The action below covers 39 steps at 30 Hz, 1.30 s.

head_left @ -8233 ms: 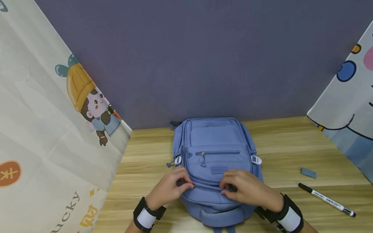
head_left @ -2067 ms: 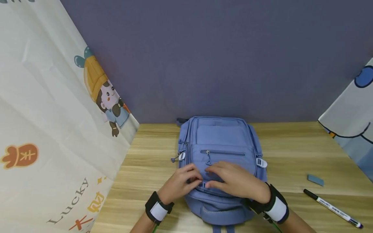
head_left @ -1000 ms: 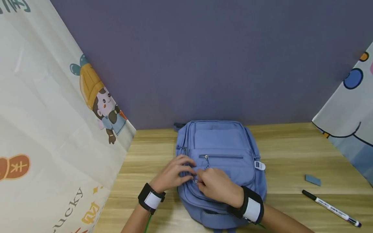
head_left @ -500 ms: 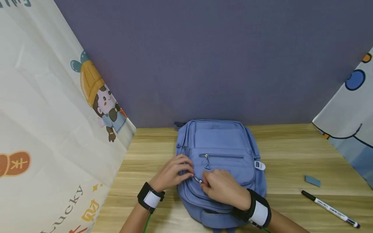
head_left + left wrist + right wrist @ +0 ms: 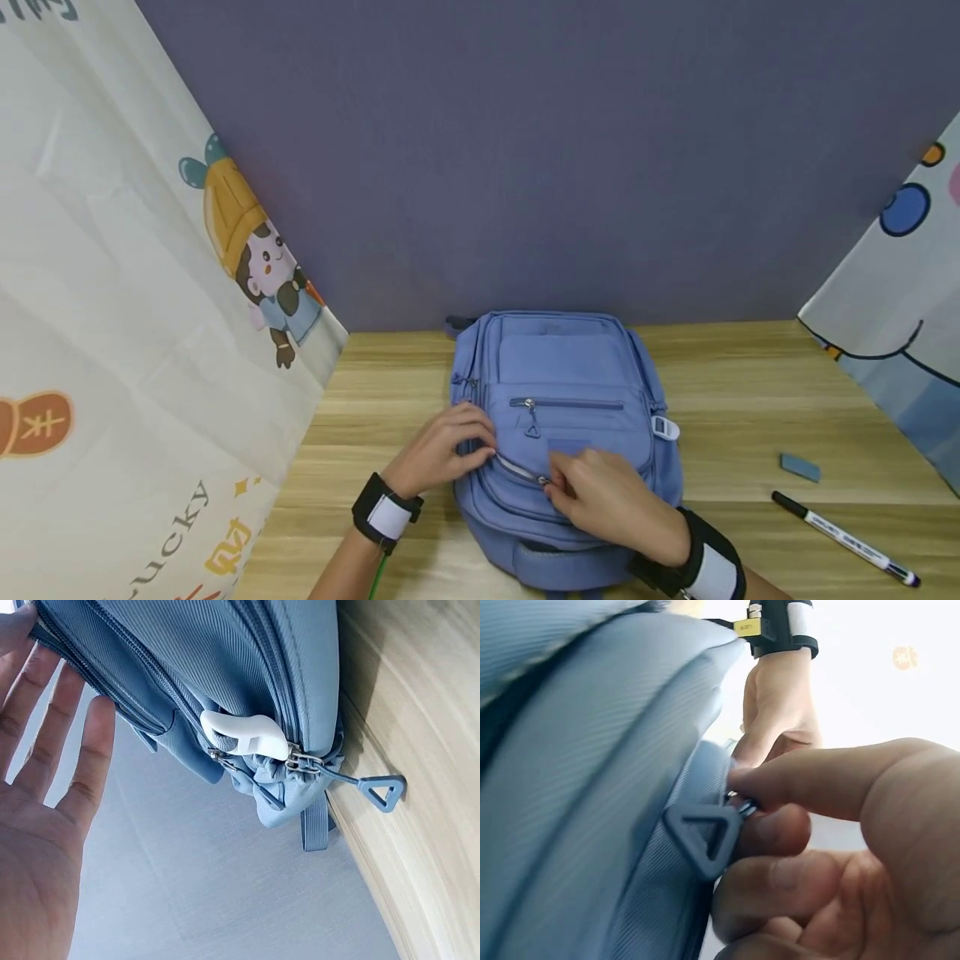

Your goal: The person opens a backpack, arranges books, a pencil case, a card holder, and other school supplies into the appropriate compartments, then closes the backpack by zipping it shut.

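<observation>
A blue backpack [image 5: 566, 358] lies on the wooden table, front side up. My left hand [image 5: 446, 450] pinches the edge of its front pocket at the left, between thumb and index finger. The other fingers stay extended in the left wrist view. With thumb and index finger, my right hand [image 5: 607, 492] pinches the zipper slider [image 5: 542, 481] of the front pocket. A triangular zipper pull [image 5: 690, 840] dangles beside those fingers in the right wrist view. Between the hands the zipper is parted, and a pale slit [image 5: 517, 468] shows.
To the right lie a blue-grey eraser-like block [image 5: 800, 467] and a black-capped marker [image 5: 846, 537]. A dark panel [image 5: 570, 167] stands behind the backpack. Printed cloths hang at both sides. White buckles [image 5: 665, 428] sit on the backpack's sides.
Both hands have gone from the lower front zipper to the pocket zipper above. Over the last second my right hand drew the slider rightward and the slit lengthened. My left hand stayed nearly still.
</observation>
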Tool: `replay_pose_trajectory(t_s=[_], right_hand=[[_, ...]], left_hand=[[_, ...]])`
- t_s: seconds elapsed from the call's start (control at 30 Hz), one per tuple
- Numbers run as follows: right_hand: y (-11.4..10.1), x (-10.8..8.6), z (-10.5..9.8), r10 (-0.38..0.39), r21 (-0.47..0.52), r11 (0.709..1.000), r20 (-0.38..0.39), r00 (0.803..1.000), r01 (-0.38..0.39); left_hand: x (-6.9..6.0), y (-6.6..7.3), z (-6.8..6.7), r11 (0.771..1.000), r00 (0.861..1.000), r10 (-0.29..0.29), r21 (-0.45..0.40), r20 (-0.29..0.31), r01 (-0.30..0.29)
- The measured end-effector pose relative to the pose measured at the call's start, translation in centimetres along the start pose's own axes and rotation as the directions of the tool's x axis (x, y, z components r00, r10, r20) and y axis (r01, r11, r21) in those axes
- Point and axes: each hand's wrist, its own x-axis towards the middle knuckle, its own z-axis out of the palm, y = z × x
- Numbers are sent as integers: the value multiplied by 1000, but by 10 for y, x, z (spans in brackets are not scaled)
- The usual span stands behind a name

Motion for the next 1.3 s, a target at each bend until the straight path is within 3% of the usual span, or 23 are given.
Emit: replay_pose_trajectory(t_s=[0.37, 0.8, 1.03, 1.3], right_hand=[[14, -19, -10, 11, -41, 999, -55, 998, -14], [47, -44, -32, 23, -42, 999, -27, 999, -25], [59, -57, -39, 78, -104, 991, -21, 997, -80], [78, -71, -43, 141, -164, 974, -103, 985, -157]], left_hand=[[0, 2, 0, 998, 1000, -26, -51, -1, 26], [-4, 1, -1, 993, 999, -45, -110, -15, 43], [-6, 0, 3, 992, 999, -26, -125, -40, 21], [-7, -2, 6, 991, 998, -23, -129, -55, 15]])
